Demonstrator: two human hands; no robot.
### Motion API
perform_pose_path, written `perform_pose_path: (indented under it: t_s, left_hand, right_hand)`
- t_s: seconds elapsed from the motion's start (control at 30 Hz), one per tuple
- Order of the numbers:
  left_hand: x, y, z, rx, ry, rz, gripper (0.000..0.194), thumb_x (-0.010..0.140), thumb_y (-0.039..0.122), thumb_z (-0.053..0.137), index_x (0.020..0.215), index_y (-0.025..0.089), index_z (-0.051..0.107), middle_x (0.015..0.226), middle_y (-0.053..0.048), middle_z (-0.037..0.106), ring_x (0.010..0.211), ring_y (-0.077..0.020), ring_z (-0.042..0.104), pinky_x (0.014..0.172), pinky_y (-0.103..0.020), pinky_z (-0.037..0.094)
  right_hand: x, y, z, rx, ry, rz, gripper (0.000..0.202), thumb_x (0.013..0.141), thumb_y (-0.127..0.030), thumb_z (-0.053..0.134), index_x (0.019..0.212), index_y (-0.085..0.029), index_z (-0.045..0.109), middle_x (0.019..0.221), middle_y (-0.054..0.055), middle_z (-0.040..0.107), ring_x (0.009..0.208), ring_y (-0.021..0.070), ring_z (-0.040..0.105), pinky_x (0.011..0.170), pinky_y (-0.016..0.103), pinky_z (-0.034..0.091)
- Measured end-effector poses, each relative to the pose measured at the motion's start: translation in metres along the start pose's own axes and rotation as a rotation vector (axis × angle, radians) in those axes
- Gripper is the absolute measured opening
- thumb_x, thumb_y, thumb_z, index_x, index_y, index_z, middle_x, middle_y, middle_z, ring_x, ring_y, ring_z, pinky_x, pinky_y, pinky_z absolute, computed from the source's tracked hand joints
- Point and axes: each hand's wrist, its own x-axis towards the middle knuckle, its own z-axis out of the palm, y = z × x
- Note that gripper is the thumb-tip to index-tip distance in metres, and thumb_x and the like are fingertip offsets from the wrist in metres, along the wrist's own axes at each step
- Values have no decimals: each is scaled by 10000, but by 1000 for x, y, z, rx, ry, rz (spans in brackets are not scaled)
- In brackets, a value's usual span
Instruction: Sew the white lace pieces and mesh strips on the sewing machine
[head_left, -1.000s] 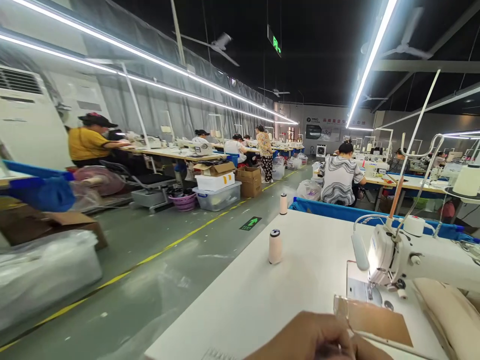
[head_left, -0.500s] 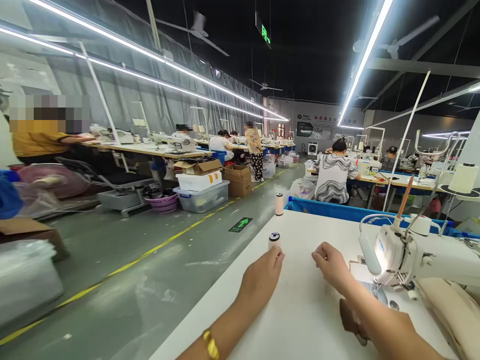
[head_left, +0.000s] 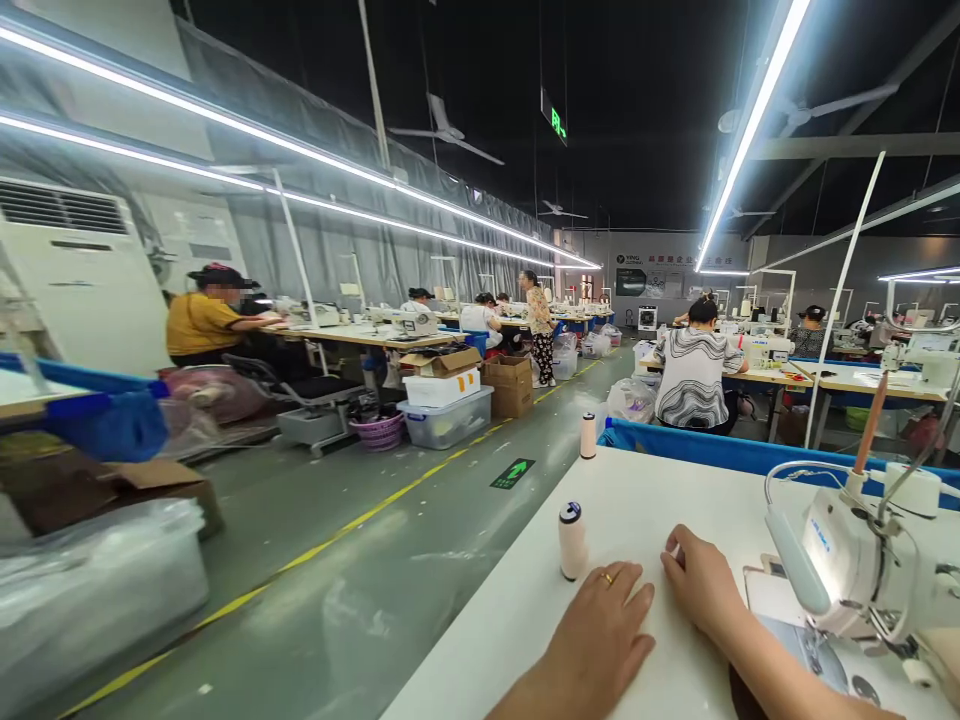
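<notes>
My left hand (head_left: 604, 625) rests on the white tabletop (head_left: 480, 650) with its fingers spread and a gold ring on one of them. It holds nothing that I can see. Just beyond its fingertips stands a pale pink thread cone (head_left: 572, 545) with a dark top. My right hand (head_left: 697, 575) is a little to the right, its fingers curled in and closed; whatever is in them, if anything, is hidden. Beside that hand is a white sewing machine (head_left: 829, 545) with its lamp lit. A dark brown piece (head_left: 742, 695) lies partly under my right forearm.
A second pink thread cone (head_left: 588, 437) stands at the table's far left corner. Blue cloth (head_left: 697, 447) hangs along the far edge. An aisle with a yellow line (head_left: 360, 520) runs on the left. Co-workers sit at machines, one person (head_left: 697, 370) just ahead.
My left hand has opened from a pinch and drawn back from the near thread cone. My right hand stays curled. The view has swung left, so things appear farther right.
</notes>
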Motion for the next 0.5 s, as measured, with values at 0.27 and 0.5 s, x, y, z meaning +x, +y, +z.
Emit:
perform_pose_path:
  t_s: [0.27, 0.5]
  left_hand:
    - [-7, -11, 3, -22, 25, -33, 489, 893, 412, 807, 1340, 248, 696, 1378, -129, 743, 1204, -356, 725, 1005, -487, 613]
    - [-4, -21, -8, -119, 370, -162, 411, 1034, 207, 574, 1436, 292, 579, 1343, -94, 721, 1274, -272, 670, 1119, -461, 525]
  right_hand:
    - [-19, 9, -16, -190, -11, 20, 304, 987, -92, 529, 1238, -209, 655, 1093, 106, 778, 939, 288, 769, 726, 310, 458]
    - [-99, 89, -12, -303, 167, -317, 389, 921, -179, 571, 1241, -323, 741, 967, 49, 768, 790, 241, 738, 728, 302, 569]
